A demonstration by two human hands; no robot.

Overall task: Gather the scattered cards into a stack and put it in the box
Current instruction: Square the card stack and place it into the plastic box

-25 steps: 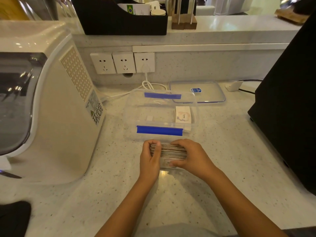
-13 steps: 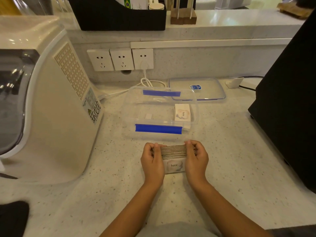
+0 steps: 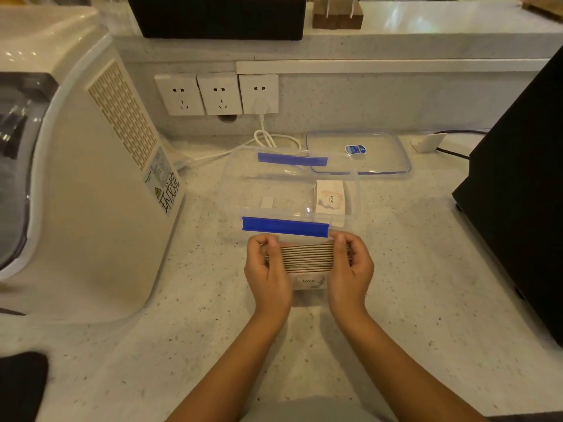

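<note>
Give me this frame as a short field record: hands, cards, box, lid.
left hand: grips the stack's left end
right hand: grips the stack's right end
stack: held on edge just in front of the box, squared, not yet in
box: open, clear, blue clips; one card lies inside at right
lid: off, flat on the counter behind the box

Both bare forearms are reaching forward from the bottom edge, converging toward the middle. The left hand (image 3: 268,269) and right hand (image 3: 350,266) are facing each other, palms inward, fingers (image 3: 341,242) curling over the top — each one pinching an end of the thick stack of brown-edged cards (image 3: 307,257), thumbs toward the person, wrists held level.
</note>
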